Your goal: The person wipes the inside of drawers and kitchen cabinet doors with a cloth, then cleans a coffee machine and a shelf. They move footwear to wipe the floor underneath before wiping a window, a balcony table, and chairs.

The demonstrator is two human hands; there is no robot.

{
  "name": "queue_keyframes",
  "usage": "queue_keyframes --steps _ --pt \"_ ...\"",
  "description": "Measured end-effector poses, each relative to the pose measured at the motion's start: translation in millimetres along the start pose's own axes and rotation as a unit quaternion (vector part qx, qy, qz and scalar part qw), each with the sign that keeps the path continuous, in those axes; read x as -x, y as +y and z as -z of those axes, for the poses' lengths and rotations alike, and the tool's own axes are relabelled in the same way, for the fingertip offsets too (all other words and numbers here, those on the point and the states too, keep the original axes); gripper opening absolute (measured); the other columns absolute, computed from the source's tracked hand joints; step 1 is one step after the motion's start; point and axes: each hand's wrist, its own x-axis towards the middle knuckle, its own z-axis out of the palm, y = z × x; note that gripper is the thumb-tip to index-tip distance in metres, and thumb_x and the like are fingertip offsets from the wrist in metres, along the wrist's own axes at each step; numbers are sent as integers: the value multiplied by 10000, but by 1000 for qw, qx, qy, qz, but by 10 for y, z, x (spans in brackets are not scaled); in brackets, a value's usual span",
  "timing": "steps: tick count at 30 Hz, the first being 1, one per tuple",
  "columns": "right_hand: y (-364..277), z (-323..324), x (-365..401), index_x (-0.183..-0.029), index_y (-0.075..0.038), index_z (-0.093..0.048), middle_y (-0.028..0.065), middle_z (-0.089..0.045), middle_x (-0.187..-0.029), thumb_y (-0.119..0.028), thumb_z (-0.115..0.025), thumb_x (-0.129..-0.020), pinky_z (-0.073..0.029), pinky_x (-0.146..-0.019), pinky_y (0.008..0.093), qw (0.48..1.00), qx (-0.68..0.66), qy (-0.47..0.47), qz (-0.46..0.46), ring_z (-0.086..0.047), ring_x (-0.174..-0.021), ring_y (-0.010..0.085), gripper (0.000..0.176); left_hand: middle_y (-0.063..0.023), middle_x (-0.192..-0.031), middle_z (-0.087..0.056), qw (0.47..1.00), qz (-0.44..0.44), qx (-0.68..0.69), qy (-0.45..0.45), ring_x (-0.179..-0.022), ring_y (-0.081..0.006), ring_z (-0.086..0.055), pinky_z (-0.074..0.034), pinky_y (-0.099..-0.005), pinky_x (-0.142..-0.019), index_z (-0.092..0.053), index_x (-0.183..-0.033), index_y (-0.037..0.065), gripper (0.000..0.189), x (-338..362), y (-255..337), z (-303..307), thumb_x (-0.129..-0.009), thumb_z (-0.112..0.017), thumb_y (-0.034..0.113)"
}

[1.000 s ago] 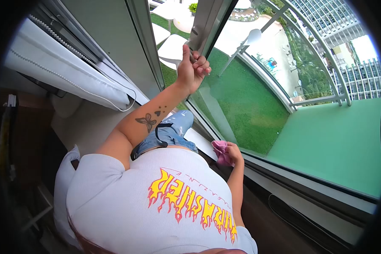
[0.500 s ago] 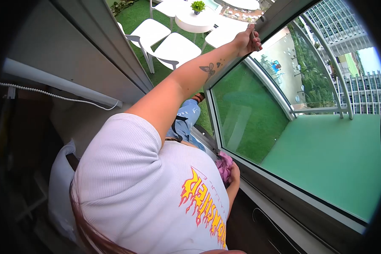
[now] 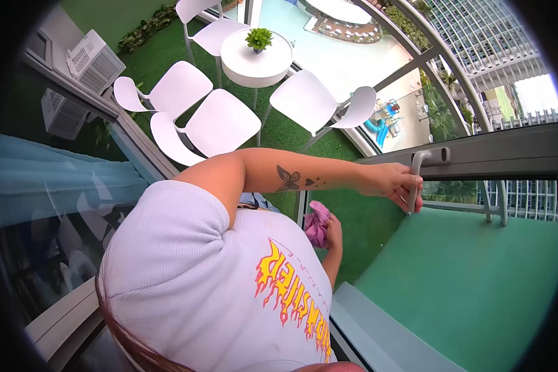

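My left hand [image 3: 403, 189] is stretched far out to the right, its fingers wrapped round the grey door handle [image 3: 421, 162]. The handle is fixed to the grey frame [image 3: 508, 152] of a glass door. Nearer my body, beside the white shirt [image 3: 186, 260], my right hand [image 3: 333, 232] is closed on a crumpled pink cloth [image 3: 317, 224]. Part of the right hand's fingers is hidden behind the cloth.
Outside on green turf [image 3: 152, 56] stand a round white table [image 3: 239, 65] with a potted plant [image 3: 258, 39] and several white chairs [image 3: 223, 124]. An outdoor unit [image 3: 96, 62] stands by the wall; railings [image 3: 456, 68] edge the balcony.
My left hand has moved right and down in view, now on the door handle. The view has turned; more chairs and the whole table show. The pink cloth is still in my right hand.
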Motion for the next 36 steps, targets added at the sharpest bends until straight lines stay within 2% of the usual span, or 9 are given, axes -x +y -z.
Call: queue_keyframes --steps 2,4,6,10,17,20,29,31,36 --pt "-387 -336 -439 -946 37 -574 51 -563 -873 -16 -412 -692 -447 -692 223 997 79 7 3 -536 -797 108 306 -139 -1037 -586 982 8 -186 -37 -939 -206 -602 -471 -344 -846 -433 -1125 -3 379 124 -11 176 -908 -492 302" --pt "-664 -492 -730 -1036 33 -575 73 -600 -909 -51 -466 -806 -481 -718 261 996 22 -59 58 -569 -769 127 268 -109 -1127 -574 875 98 -467 -85 -951 -226 -595 -445 -355 -844 -482 -1161 30 392 489 53 383 -885 -519 306" --pt "-814 -441 -1139 -1028 26 -584 62 -577 -938 -53 -457 -773 -459 -721 263 996 28 -81 23 -548 -804 132 296 -134 -1031 -619 781 231 -561 -149 -956 -254 -593 -454 -371 -812 -586 -1078 40 356 826 6 697 -876 -520 325" --pt "-1049 -608 -1841 -947 27 -600 55 -567 -855 -59 -475 -716 -441 -696 269 985 153 -41 74 -537 -770 150 277 -149 -982 -622 798 329 -505 -7 -910 -249 -599 -456 -363 -776 -587 -1096 28 378 1586 99 1238 -875 -522 328" --pt "-1585 -1039 -3031 -820 -31 -564 17 -532 -720 -70 -474 -739 -408 -567 242 972 171 -162 23 -480 -613 109 128 -128 -808 -594 817 187 -494 233 -742 -268 -575 -427 -384 -649 -545 -839 21 334 1656 380 1558 -874 -510 351" --pt "-1727 -1249 -3374 -805 -30 -567 6 -526 -698 -75 -479 -754 -408 -560 241 946 240 -216 18 -467 -594 100 111 -140 -714 -578 728 230 -493 418 -705 -306 -564 -415 -390 -624 -520 -826 60 351 1807 267 1898 -905 -424 388" --pt "-1587 -1902 -4224 -803 1 -617 81 -605 -685 -167 -584 -730 -449 -630 297 920 336 -185 82 -551 -653 153 186 -23 -759 -560 865 200 -253 384 -651 -105 -501 -410 -274 -581 -533 -983 25 316 2398 590 2549 -819 -655 266" --pt "-1649 -2061 -4382 -858 9 -634 100 -628 -723 -171 -609 -722 -463 -666 299 921 352 -137 94 -580 -694 166 227 -40 -810 -581 773 183 -303 527 -678 -117 -532 -436 -263 -608 -531 -1047 22 377 2691 537 3080 -805 -664 278" --pt "-1771 -2634 -4983 -920 33 -616 117 -630 -846 -140 -631 -712 -464 -678 292 955 273 -58 98 -577 -744 177 271 -139 -1107 -518 633 185 -428 617 -959 -236 -533 -440 -346 -836 -470 -1198 43 545 3074 841 4557 -759 -680 290"
